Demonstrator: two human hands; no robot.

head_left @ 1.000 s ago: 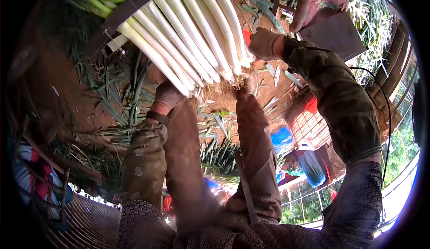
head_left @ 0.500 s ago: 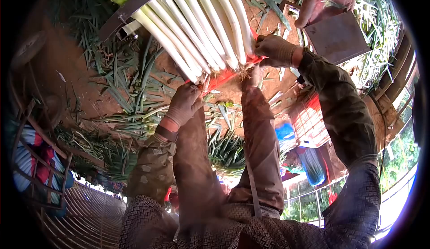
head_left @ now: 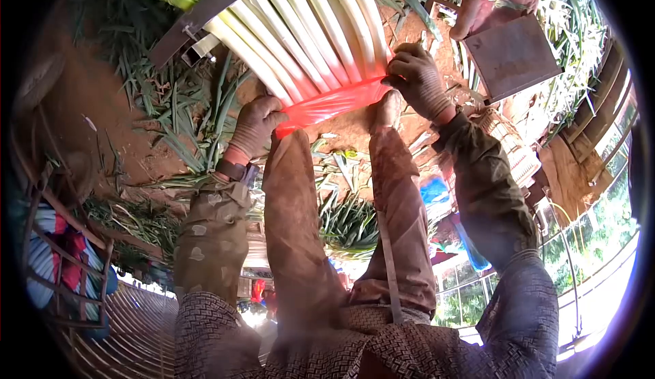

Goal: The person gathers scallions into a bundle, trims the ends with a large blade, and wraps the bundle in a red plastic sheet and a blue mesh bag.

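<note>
A bundle of long green onions (head_left: 307, 31) lies side by side at the top of the head view, their white root ends toward me. A thin red plastic bag (head_left: 331, 105) covers those ends, and the roots are hidden inside it. My left hand (head_left: 254, 126), in a knitted glove, grips the bag's left edge with curled fingers. At the opposite edge, my gloved right hand (head_left: 419, 82) pinches the plastic beside the outermost stalk. Stretched between both hands, the bag looks taut. A dark curved metal band (head_left: 205, 12) crosses over the stalks beyond.
Cut green leaves (head_left: 187, 106) litter the brown ground, with a heap of leaves (head_left: 348, 225) between my legs. A flat metal plate (head_left: 515, 58) stands at the upper right, beside a reddish cloth-like thing (head_left: 495, 0). A metal rack (head_left: 68, 256) is at the far left.
The red bag has come up over the root ends, which were bare before. My left hand has moved left and up, my right hand slightly right, spreading the plastic wider.
</note>
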